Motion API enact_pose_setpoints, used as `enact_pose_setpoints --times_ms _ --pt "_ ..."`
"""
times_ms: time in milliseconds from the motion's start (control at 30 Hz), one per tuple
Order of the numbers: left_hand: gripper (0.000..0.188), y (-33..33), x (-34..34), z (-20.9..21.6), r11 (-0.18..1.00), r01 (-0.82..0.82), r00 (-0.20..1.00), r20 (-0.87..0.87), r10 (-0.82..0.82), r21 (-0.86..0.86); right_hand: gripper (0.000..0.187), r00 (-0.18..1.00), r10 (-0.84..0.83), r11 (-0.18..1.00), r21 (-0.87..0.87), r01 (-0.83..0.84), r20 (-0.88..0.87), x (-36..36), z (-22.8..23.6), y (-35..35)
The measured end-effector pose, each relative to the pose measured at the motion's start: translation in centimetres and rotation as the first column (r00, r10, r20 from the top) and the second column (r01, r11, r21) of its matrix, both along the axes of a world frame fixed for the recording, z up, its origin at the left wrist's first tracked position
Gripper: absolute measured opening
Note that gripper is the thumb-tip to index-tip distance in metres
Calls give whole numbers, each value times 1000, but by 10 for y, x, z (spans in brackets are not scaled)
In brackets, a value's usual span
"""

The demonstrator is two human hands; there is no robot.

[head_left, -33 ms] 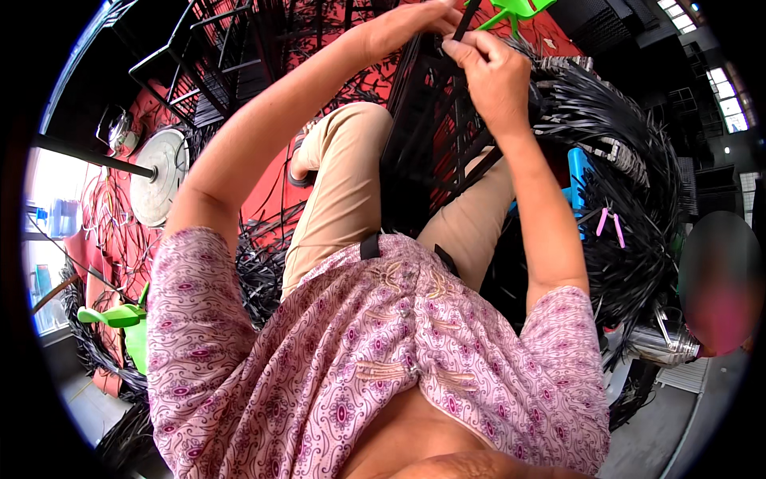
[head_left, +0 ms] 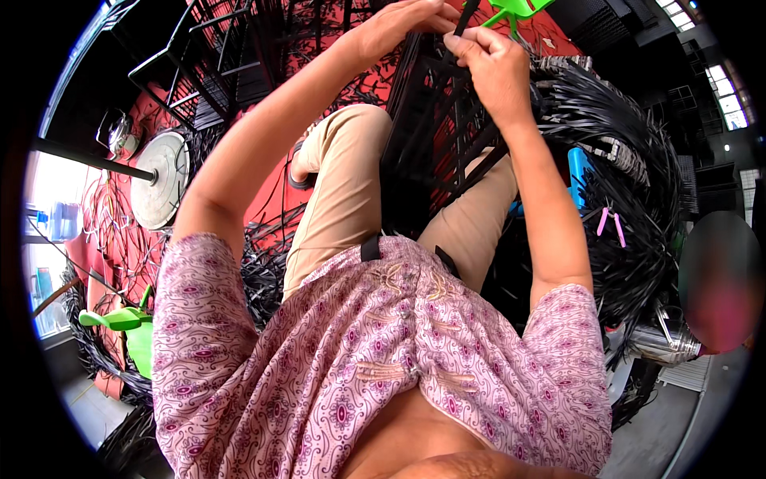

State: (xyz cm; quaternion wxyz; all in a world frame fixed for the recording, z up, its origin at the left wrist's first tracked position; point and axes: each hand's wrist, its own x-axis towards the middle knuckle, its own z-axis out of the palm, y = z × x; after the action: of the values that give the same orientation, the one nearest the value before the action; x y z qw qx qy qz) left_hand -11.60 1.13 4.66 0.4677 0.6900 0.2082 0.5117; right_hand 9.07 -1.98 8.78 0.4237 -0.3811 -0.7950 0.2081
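At the top of the view, my right hand [head_left: 499,72] is closed, thumb and forefinger pinching a black plastic strip [head_left: 465,17]. Close beside it, my left hand [head_left: 399,24] has its fingers stretched out toward the same strip; their tips are partly hidden. Below both hands a dark frame with black woven strips [head_left: 423,120] stands between my knees. Its lower part is lost in shadow.
Bundles of black strips [head_left: 590,96] are heaped at my right, near a blue plastic piece [head_left: 578,172] and pink-handled scissors [head_left: 611,227]. Black metal frames [head_left: 191,72], a round grey disc base [head_left: 159,180] and green chairs [head_left: 140,339] stand around. A person [head_left: 722,287] is at the right edge.
My left hand and forearm have shifted slightly, with the fingers a little lower. The right hand keeps its pinch and has moved only a little.
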Motion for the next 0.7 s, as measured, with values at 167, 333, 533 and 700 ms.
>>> enact_pose_setpoints --times_ms 167,333,533,700 --pt "27 -33 0 -8 861 -432 880 -83 468 268 19 985 150 757 -631 -171 -87 7 11 54" --pt "31 -60 11 10 496 -290 653 -210 728 818 9 969 237 503 -846 -179 -65 6 8 85" --pt "35 -62 15 15 501 -143 586 -335 738 853 5 970 236 292 -949 -120 -50 0 1 94" --pt "31 -56 11 23 604 -34 581 -476 660 796 7 953 300 274 -952 -134 -48 -9 -9 89"
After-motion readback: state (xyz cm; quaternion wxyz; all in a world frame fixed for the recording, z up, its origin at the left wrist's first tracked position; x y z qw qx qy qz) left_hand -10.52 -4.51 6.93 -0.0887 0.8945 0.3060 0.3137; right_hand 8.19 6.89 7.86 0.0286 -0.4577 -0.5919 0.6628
